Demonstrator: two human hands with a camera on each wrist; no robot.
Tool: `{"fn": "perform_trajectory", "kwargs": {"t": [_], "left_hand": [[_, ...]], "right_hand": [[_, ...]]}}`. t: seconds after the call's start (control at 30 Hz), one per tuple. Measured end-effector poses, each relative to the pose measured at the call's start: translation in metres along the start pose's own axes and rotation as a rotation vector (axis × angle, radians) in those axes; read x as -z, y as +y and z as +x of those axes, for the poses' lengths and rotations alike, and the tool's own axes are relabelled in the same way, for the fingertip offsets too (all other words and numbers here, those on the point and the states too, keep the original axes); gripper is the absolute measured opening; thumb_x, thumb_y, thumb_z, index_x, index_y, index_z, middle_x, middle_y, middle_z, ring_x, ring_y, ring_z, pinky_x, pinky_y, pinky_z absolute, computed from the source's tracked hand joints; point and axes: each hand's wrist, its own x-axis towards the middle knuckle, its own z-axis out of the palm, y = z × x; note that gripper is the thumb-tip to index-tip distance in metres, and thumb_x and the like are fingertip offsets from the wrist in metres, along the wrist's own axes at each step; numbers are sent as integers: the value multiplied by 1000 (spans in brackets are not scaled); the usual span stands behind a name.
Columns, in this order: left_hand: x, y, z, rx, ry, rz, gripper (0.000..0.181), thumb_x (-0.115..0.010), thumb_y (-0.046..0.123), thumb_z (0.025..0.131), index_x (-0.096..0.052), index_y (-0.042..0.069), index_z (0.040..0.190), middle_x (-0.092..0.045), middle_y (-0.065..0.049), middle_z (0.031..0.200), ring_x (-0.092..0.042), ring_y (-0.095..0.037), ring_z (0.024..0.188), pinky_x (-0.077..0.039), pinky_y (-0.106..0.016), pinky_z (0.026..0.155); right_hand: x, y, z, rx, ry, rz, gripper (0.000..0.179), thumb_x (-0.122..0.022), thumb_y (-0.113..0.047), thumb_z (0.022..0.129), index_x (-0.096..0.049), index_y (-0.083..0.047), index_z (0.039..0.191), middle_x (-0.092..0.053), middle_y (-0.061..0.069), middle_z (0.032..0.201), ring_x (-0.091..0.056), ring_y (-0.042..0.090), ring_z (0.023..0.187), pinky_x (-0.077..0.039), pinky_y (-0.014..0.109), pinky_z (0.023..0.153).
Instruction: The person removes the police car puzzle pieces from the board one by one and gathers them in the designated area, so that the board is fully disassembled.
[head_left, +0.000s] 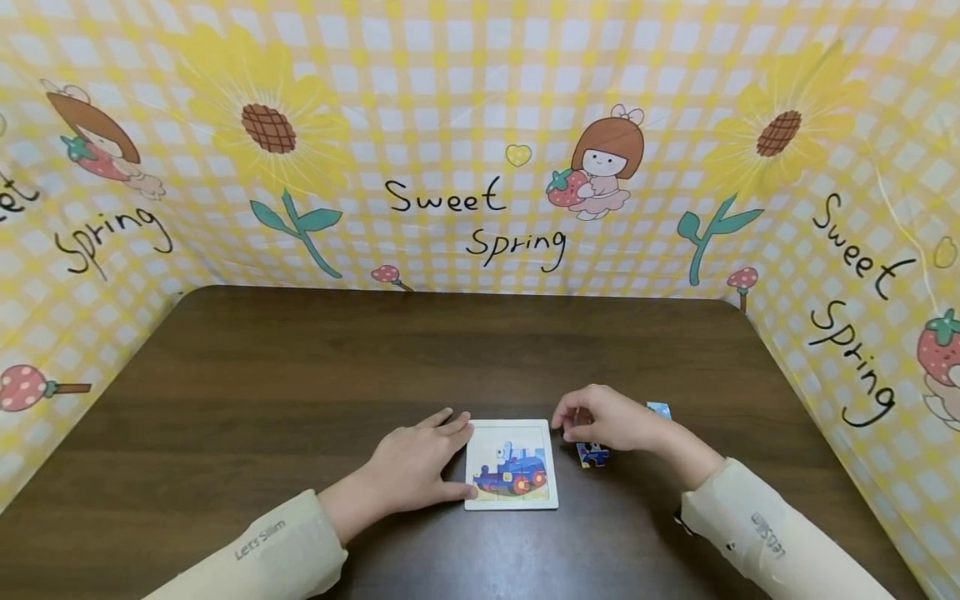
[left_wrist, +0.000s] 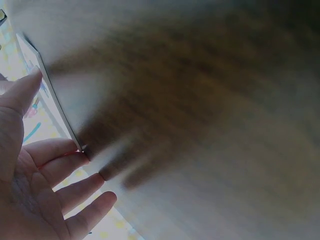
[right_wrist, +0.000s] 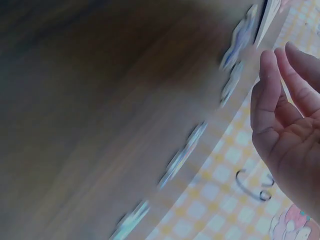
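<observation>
A square jigsaw puzzle board (head_left: pixel 555 479) with a white frame lies on the table, showing a blue train picture (head_left: pixel 513 475). My left hand (head_left: pixel 416 467) rests along the board's left side; its thumb and index finger touch the frame, and the fingers are spread. Just right of the board, my right hand (head_left: pixel 611 419) hovers with loosely bent fingers, and no piece shows in its grasp. Under it lies a dark blue puzzle piece (head_left: pixel 592 455), partly covered. A light blue piece (head_left: pixel 659 409) shows behind the wrist. In the right wrist view, several loose pieces (right_wrist: pixel 182 155) lie flat in a row.
The dark wooden table (head_left: pixel 337 350) is enclosed at the back and both sides by a yellow checked cloth (head_left: pixel 450 83) with sunflowers and lettering. The loose pieces lie to the right of the board.
</observation>
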Motion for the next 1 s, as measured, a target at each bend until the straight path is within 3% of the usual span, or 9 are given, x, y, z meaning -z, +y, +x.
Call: {"fn": "perform_trajectory", "kwargs": {"t": [0.37, 0.6, 1.0], "left_hand": [[1, 0, 1, -4, -1, -2, 83, -67, 67, 83, -53, 12, 144, -49, -6, 152, -45, -31, 142, -55, -51, 90], [0, 0, 1, 4, -12, -10, 85, -65, 68, 82, -52, 12, 145, -48, -5, 153, -44, -31, 143, -55, -51, 91], [-1, -1, 2, 4, 5, 4, 85, -66, 68, 82, -53, 12, 145, -48, -5, 153, -45, -30, 142, -55, -49, 90]], "right_hand": [[-22, -20, 34, 58, -91, -21, 12, -69, -3, 91, -73, -6, 102, -61, -2, 80, -47, 6, 65, -42, 19, 60], [-32, -24, 40, 81, -139, -48, 18, -70, -1, 89, -70, -4, 106, -57, -1, 81, -47, 4, 69, -43, 18, 63], [-37, -28, 43, 66, -130, -77, 19, -71, 3, 87, -66, -6, 103, -56, 3, 82, -46, 4, 70, -43, 18, 65]]}}
